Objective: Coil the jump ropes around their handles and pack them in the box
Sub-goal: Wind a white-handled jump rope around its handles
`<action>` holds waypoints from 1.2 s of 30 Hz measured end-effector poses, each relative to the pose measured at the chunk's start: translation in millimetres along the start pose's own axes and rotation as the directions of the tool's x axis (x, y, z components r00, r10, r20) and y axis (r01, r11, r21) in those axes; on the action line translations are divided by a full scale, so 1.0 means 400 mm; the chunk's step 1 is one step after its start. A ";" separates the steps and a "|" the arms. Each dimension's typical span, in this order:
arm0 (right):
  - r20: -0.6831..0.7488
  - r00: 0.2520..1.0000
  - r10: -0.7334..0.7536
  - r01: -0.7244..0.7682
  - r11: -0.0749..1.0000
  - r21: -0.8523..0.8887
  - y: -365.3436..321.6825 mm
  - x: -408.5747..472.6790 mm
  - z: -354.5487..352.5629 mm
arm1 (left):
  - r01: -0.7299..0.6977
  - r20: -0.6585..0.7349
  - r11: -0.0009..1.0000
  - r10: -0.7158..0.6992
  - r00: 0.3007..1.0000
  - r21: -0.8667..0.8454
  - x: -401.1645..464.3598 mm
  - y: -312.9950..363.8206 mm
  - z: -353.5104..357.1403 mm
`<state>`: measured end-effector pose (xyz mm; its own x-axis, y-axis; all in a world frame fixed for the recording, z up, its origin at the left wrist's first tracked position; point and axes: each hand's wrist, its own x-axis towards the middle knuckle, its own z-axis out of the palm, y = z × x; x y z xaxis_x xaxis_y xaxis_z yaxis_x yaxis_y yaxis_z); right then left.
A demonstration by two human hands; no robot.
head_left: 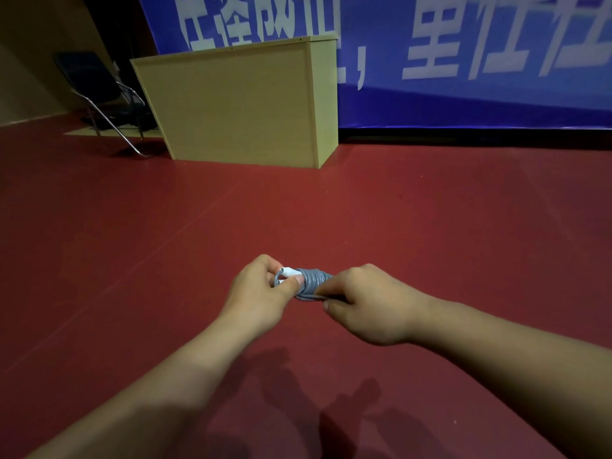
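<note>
A grey jump rope is wound in tight coils around its white handles, held out in front of me above the red floor. My left hand grips the white handle ends, thumb pressed on top beside the coils. My right hand holds the other end of the bundle, its fingers curled round the grey rope. The rest of the handles is hidden under the coils and my fingers. No packing box is in view.
A light wooden desk stands on the red floor ahead. A black metal-framed chair sits to its left. A blue banner with white characters covers the back wall.
</note>
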<state>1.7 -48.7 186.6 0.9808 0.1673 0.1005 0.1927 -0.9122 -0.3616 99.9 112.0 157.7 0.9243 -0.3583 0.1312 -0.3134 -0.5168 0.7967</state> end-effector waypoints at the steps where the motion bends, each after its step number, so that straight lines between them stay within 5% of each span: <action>1: -0.015 1.000 0.012 -0.012 1.000 -0.003 0.003 -0.002 -0.002 | -0.008 0.020 1.000 0.008 1.000 0.001 -0.001 -0.003 0.000; 12: -0.113 0.966 0.234 -0.213 0.962 0.171 0.035 -0.014 -0.025 | -0.255 0.282 0.963 0.224 0.933 0.081 -0.017 -0.001 -0.007; 19: 0.043 0.950 0.310 -0.272 0.750 0.603 0.046 -0.022 -0.022 | -0.375 0.393 0.926 0.336 0.856 0.026 -0.037 0.031 -0.018; 22: 0.219 0.942 0.256 -0.329 0.565 0.757 0.031 -0.031 -0.013 | -0.329 0.464 0.940 0.330 0.822 -0.087 -0.050 0.031 -0.021; 24: 0.252 0.937 0.243 -0.346 0.533 0.772 0.022 -0.034 -0.009 | -0.285 0.478 0.950 0.309 0.822 -0.125 -0.058 0.026 -0.018; 32: 0.027 0.919 0.394 -0.274 0.587 0.762 0.017 0.005 -0.006 | 0.072 0.309 0.940 0.036 0.950 -0.333 -0.071 0.066 0.001; 36: -0.032 0.846 0.533 -0.245 0.441 0.863 0.011 0.027 0.007 | 0.257 0.256 0.818 -0.139 0.957 -0.516 -0.065 0.085 0.005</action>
<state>13.1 -50.1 183.6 0.9310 -0.3565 -0.0777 -0.1283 -0.1206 -0.9844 64.9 102.3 180.3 0.8721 -0.4701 -0.1360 0.0931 -0.1135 0.9892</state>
